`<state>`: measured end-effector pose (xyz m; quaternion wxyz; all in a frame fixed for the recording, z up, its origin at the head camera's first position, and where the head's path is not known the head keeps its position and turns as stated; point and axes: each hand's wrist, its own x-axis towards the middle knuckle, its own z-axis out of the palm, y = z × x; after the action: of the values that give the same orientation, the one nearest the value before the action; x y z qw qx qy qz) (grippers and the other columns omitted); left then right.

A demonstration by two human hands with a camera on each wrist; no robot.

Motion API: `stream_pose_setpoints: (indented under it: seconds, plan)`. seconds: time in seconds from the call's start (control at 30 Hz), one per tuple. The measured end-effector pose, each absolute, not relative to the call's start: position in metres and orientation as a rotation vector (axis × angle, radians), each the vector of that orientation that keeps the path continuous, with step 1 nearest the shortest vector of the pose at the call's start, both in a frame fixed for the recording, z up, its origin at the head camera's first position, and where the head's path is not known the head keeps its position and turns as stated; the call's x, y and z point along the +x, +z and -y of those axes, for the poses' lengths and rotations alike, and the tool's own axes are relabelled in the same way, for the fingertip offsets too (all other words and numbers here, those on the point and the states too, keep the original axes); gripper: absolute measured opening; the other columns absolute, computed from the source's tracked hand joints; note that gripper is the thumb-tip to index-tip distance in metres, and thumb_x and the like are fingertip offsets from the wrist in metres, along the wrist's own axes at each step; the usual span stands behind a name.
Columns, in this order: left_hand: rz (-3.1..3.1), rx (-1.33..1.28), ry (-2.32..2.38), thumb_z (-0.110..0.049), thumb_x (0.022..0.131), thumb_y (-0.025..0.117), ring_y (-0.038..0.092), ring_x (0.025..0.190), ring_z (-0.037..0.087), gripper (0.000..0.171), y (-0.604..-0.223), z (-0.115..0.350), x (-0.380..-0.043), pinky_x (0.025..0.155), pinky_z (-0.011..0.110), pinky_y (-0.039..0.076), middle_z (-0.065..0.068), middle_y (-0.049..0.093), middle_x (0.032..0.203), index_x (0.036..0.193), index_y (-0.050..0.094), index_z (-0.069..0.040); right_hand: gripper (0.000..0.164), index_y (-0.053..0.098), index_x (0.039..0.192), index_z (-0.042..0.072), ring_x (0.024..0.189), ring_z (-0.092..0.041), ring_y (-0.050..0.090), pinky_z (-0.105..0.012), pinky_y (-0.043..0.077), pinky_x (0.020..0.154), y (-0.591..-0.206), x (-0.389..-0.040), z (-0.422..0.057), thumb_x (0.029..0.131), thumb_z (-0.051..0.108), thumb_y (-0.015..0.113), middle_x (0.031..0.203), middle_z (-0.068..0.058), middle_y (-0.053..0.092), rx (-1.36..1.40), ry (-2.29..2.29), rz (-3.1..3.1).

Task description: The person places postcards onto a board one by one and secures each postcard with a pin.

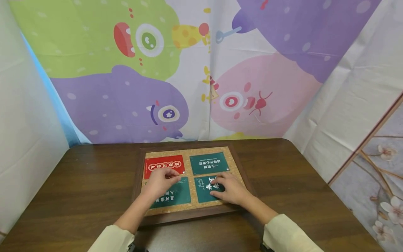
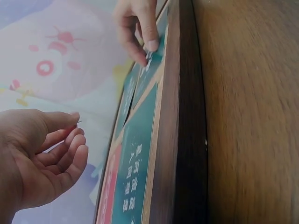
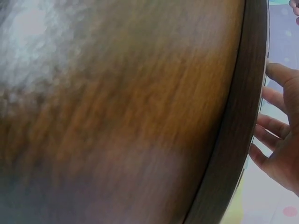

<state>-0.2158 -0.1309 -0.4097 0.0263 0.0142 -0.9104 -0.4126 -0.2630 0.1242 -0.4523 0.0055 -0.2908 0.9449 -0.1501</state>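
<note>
Between thumb and index finger, my left hand (image 1: 161, 182) (image 2: 44, 156) pinches a small pin; its thin metal point (image 2: 80, 122) sticks out past the fingertips in the left wrist view. That hand hovers over the lower-left green card (image 1: 177, 194), hiding part of it and the lower edge of the red card (image 1: 163, 165). Fingers spread, my right hand (image 1: 232, 188) (image 3: 285, 135) rests its fingertips on the lower-right green card (image 1: 203, 196). Another green card (image 1: 210, 163) lies above it. All the cards lie on a framed cork board (image 1: 192, 206).
The board's dark wooden frame (image 1: 189, 217) lies on a brown wooden table (image 1: 292, 196). Behind the table hangs a cloth (image 1: 195, 105) printed with cartoon monsters. White cloth (image 1: 28, 140) hangs on the left, and a flowered panel (image 1: 374, 182) stands at the right.
</note>
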Motion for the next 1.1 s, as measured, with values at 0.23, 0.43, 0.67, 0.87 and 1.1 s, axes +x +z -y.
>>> stream_pose_setpoints:
  seconds: [0.23, 0.43, 0.67, 0.87, 1.1]
  plan:
    - [2.819, 0.013, -1.288, -0.019, 0.077, 0.067, 0.053, 0.071, 0.011, 0.01, -0.411, 0.119, -0.221, 0.059, 0.023, 0.045, -0.001, 0.062, 0.078, 0.084, 0.067, -0.012, 0.039, 0.062, 0.106, 0.025, 0.112, -0.021, 0.045, -0.044, 0.037, 0.096, -0.452, -0.263, -0.124, 0.076, 0.05, 0.059, 0.118, -0.003, 0.052, -0.909, -0.469, -2.949]
    - [2.832, -0.033, -1.244, -0.019, 0.078, 0.066, 0.054, 0.072, 0.011, 0.012, -0.413, 0.112, -0.227, 0.06, 0.024, 0.046, 0.0, 0.063, 0.079, 0.086, 0.067, -0.01, 0.04, 0.062, 0.106, 0.026, 0.112, -0.021, 0.045, -0.044, 0.036, 0.096, -0.452, -0.264, -0.124, 0.076, 0.051, 0.059, 0.119, -0.003, 0.051, -0.903, -0.458, -2.949]
    - [2.844, -0.133, -1.181, -0.016, 0.078, 0.065, 0.054, 0.069, 0.01, 0.009, -0.417, 0.104, -0.234, 0.058, 0.023, 0.045, 0.001, 0.063, 0.077, 0.083, 0.067, -0.009, 0.039, 0.062, 0.107, 0.024, 0.113, -0.022, 0.045, -0.044, 0.036, 0.096, -0.45, -0.264, -0.124, 0.076, 0.049, 0.06, 0.119, -0.004, 0.052, -0.908, -0.467, -2.945]
    - [2.884, -0.137, -1.153, -0.017, 0.078, 0.065, 0.052, 0.067, 0.01, 0.008, -0.42, 0.099, -0.239, 0.061, 0.026, 0.045, 0.0, 0.063, 0.075, 0.081, 0.068, -0.01, 0.039, 0.062, 0.106, 0.025, 0.112, -0.021, 0.045, -0.044, 0.036, 0.096, -0.45, -0.264, -0.124, 0.076, 0.05, 0.06, 0.119, -0.003, 0.052, -0.901, -0.473, -2.945]
    - [2.944, -0.086, -1.166, -0.019, 0.078, 0.066, 0.049, 0.064, 0.013, 0.007, -0.421, 0.089, -0.244, 0.059, 0.025, 0.044, -0.001, 0.062, 0.073, 0.078, 0.068, -0.012, 0.039, 0.062, 0.106, 0.025, 0.111, -0.021, 0.045, -0.044, 0.036, 0.096, -0.452, -0.265, -0.125, 0.077, 0.05, 0.059, 0.117, -0.003, 0.052, -0.92, -0.476, -2.936]
